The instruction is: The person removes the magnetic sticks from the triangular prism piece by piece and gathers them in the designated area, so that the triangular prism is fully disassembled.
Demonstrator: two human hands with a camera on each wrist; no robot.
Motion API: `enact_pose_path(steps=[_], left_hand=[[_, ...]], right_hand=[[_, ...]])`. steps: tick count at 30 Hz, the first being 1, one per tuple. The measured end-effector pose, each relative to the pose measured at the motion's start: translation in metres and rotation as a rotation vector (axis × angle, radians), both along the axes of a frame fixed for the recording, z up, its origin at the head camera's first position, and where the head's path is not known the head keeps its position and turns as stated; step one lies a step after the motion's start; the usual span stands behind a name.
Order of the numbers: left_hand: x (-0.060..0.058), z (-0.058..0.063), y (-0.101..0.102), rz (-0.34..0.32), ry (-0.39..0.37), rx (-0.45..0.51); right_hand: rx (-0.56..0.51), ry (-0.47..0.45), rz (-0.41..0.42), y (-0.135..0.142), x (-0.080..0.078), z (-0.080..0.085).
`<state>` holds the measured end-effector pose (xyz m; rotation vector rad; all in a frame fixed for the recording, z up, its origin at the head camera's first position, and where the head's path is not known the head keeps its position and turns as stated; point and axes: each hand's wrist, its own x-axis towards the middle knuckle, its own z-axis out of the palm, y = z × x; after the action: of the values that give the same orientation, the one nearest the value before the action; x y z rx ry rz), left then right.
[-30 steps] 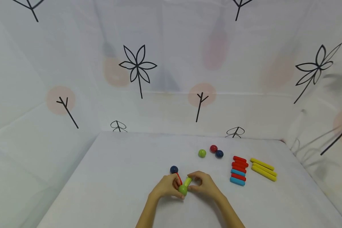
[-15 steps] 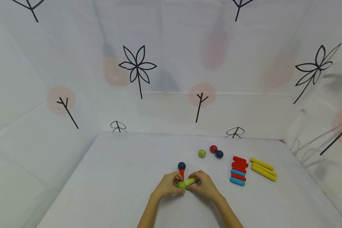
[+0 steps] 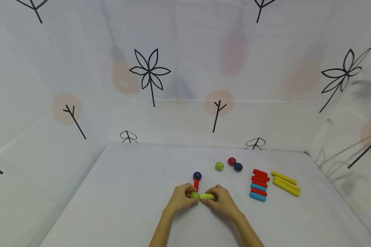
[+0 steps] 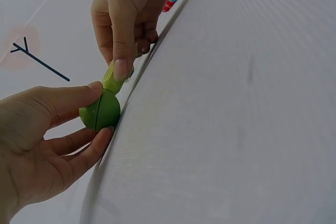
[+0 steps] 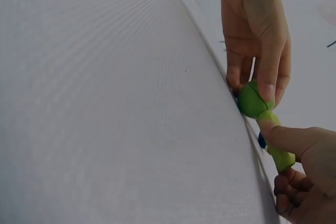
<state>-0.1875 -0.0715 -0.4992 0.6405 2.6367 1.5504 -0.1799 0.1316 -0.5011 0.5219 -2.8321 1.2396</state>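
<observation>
Low over the middle of the white table, my left hand (image 3: 181,198) pinches a green ball (image 4: 103,110) between thumb and fingers. My right hand (image 3: 221,200) grips a short yellow-green stick (image 5: 278,149) that meets the ball's right side. In the head view this stick (image 3: 206,196) lies level, pointing right. Beyond the green ball a red stick (image 3: 196,185) points away from me, topped by a dark blue ball (image 3: 197,175). The red stick's near end sits right at the green ball, partly hidden by my left fingers.
Behind my hands lie a loose green ball (image 3: 219,166), a red ball (image 3: 232,161) and another dark blue ball (image 3: 238,167). To the right are a row of red and blue sticks (image 3: 258,185) and several longer yellow sticks (image 3: 285,183). A patterned white cloth (image 3: 185,120) rises behind the table.
The joined piece has turned and shifted slightly away from me. The yellow-green stick has swung from slanting up-right to level, and the blue ball has moved right and farther back.
</observation>
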Motion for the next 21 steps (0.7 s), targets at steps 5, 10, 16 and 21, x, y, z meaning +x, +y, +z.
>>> enact_pose_path(steps=[5,10,16,21], left_hand=[[-0.0002,-0.0007,0.0001,0.005,0.001,0.013],[-0.0002,0.0001,0.0000,0.006,0.003,0.011],[-0.0005,0.0010,0.0001,0.003,0.011,0.027],[-0.0004,0.0004,-0.0005,0.004,0.006,0.030]], right_hand=[[0.010,-0.013,-0.011,-0.0009,0.0018,-0.0002],[0.024,0.005,-0.012,-0.0016,0.0035,0.0009],[0.053,0.015,-0.029,-0.0037,0.0036,0.0010],[0.098,0.006,-0.067,-0.0043,0.0038,0.0007]])
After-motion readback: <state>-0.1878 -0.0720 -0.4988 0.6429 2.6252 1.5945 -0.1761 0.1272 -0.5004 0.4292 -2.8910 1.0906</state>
